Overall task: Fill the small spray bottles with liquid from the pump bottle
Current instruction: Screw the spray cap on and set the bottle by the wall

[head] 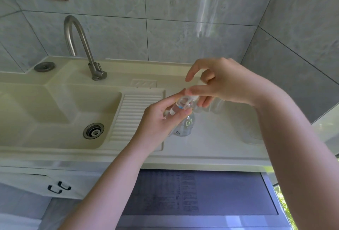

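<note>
Two hands: left hand (157,119) grip around clear small spray bottle (180,106), right hand (220,81) fingers loosely spread above.

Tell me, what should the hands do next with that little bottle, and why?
Probably press the pump. The left hand grips the small spray bottle tilted up under the right hand, whose fingers sit over the pump bottle top. Whether the opening meets the nozzle is too blurred to tell.
</note>
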Motion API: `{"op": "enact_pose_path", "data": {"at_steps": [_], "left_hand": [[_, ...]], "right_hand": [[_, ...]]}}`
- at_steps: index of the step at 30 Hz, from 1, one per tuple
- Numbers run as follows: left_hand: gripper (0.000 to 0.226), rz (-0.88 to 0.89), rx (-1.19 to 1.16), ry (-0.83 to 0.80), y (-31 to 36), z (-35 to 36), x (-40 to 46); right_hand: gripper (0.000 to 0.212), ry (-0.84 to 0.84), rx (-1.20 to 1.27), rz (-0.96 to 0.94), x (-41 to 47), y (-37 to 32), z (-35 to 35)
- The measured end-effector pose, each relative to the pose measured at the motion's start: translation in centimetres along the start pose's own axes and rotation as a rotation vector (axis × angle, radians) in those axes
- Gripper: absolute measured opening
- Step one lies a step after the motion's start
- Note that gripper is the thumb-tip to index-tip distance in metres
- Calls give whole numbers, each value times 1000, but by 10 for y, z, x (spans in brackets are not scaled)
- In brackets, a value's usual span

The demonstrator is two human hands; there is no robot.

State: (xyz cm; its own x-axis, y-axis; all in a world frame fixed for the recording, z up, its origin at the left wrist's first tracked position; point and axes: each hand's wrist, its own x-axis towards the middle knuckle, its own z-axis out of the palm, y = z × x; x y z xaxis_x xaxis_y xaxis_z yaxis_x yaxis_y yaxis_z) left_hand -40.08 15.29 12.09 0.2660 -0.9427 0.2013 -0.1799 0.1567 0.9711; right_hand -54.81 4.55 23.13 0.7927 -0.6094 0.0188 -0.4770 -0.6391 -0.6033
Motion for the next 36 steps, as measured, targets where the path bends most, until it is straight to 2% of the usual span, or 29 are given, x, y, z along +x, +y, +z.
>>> {"op": "enact_pose_path", "data": {"at_steps": [2, 6, 9, 13, 16, 19, 21, 23, 27, 28, 29, 30, 33, 35, 36], "left_hand": [[47, 14, -8, 84, 1, 5, 0], [50, 50, 53, 166, -1, 14, -2], [51, 68, 108, 180, -5, 15, -3], [52, 29, 80, 191, -7, 15, 0], [51, 33, 106, 193, -6, 12, 0], [51, 29, 92, 213, -8, 8, 0], [52, 38, 97, 214, -9, 7, -1], [51, 50, 107, 216, -9, 9, -2], [49, 34, 91, 206, -8, 16, -5], [49, 22, 66, 199, -9, 18, -5], [49, 11, 38, 195, -9, 19, -5], [49, -1, 16, 195, -10, 18, -5], [50, -9, -13, 194, -10, 15, -5], [48, -2, 7, 188, -10, 14, -5], [46, 2, 16, 184, -9, 15, -5]], "right_hand": [[33, 160, -29, 66, 4, -3, 13], [60, 566, -394, 169, 14, -3, 40], [57, 648, -444, 169, 17, 1, 49], [32, 618, -206, -91, 23, 10, 56], [36, 424, -7, 19, 16, 7, 42], [10, 135, 367, 76, 3, 7, 25], [15, 79, 471, 83, -2, 8, 18], [18, 150, 378, 122, -4, 8, 16], [81, 423, -276, 245, -1, 7, 29], [88, 444, -320, 276, 0, 7, 31], [88, 431, -241, 299, -1, 7, 31], [81, 386, -75, 286, -3, 9, 30], [32, 219, 398, 131, -6, 21, 25], [28, 217, 556, 30, -7, 30, 29], [27, 267, 506, 26, -6, 34, 32]]}}
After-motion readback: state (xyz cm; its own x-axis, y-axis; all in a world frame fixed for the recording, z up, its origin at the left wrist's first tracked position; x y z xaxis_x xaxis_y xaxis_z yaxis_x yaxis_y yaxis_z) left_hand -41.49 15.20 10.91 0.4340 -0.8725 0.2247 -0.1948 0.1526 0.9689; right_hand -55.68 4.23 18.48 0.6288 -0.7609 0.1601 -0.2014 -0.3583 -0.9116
